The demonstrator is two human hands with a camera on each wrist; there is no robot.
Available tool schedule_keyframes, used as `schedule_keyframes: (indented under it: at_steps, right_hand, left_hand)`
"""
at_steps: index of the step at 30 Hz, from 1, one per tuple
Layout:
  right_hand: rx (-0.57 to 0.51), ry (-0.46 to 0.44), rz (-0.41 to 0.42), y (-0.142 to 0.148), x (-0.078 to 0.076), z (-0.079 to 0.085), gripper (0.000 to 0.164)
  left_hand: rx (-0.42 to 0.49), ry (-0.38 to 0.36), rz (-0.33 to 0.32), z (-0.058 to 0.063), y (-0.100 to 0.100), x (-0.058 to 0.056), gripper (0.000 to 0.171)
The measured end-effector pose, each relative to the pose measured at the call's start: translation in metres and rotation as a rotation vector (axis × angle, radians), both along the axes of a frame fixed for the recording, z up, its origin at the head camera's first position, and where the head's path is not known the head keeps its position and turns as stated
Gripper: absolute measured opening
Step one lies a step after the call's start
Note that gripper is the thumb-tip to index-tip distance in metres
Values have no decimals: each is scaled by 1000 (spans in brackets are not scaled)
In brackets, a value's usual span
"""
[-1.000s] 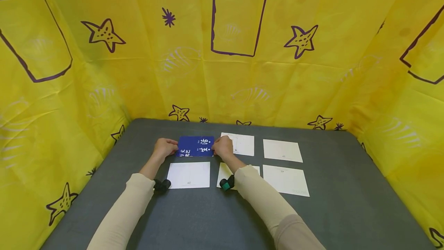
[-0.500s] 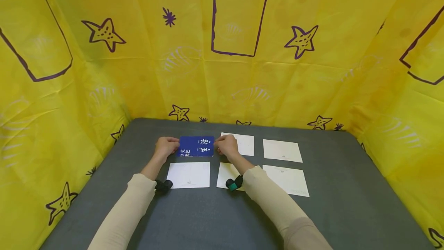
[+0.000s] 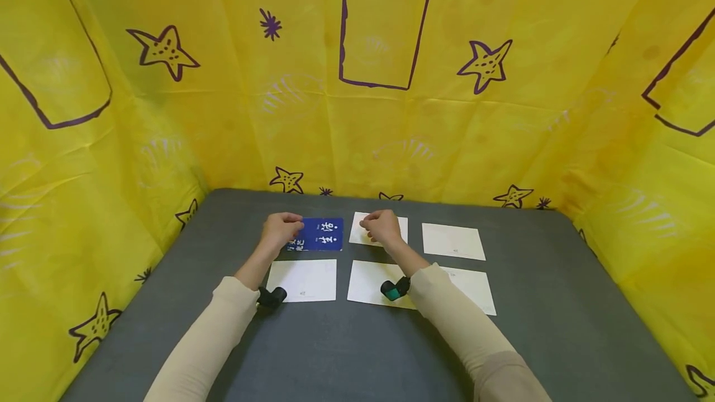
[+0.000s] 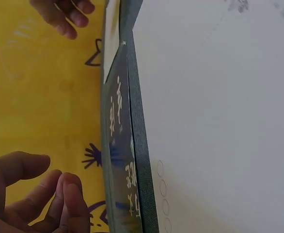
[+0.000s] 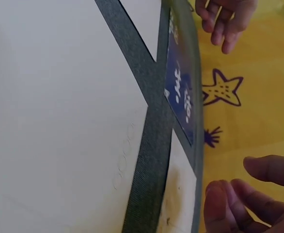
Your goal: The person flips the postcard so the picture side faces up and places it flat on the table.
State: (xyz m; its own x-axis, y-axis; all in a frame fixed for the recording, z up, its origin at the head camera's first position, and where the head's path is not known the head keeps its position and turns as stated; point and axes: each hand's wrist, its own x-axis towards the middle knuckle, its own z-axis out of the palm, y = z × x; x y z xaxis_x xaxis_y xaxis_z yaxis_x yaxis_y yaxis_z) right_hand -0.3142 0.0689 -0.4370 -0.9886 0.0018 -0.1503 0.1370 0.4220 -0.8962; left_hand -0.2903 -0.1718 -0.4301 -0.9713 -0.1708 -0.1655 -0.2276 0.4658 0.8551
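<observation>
A dark blue card [image 3: 324,236] with white characters lies flat at the back left of the grey table. Over its left end hovers my left hand [image 3: 277,232], thumb and fingers loosely bent and apart, as the left wrist view confirms. My right hand [image 3: 385,228] is above a white card [image 3: 357,236] to the right of the blue one, covering part of it. Its thumb [image 5: 270,167] stands away from the curved fingers, and nothing is between them. Below my left hand, a white card [image 3: 303,281] lies in front of the blue card.
More white cards lie to the right: one front middle [image 3: 365,279], partly behind my right wrist, a front right card [image 3: 472,287] and a back right card [image 3: 454,241]. A yellow curtain [image 3: 234,129] with starfish drawings rises around the table [image 3: 335,352].
My right hand has left the blue card's right edge and moved right. My left hand has come off its left edge and shifted up and right over it. The blue card stays in place.
</observation>
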Motion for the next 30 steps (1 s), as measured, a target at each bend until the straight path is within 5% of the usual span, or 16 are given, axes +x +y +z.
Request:
schedule_keyframes:
  at_steps: [13,30]
  right_hand:
    - [79,-27,4,14,-10,12,23]
    - [263,-105,-46,50,-30,14,30]
  left_hand:
    - [70,-23,-120,16,30,-4,30]
    - [121,-61,-154,-6,71,-20,26]
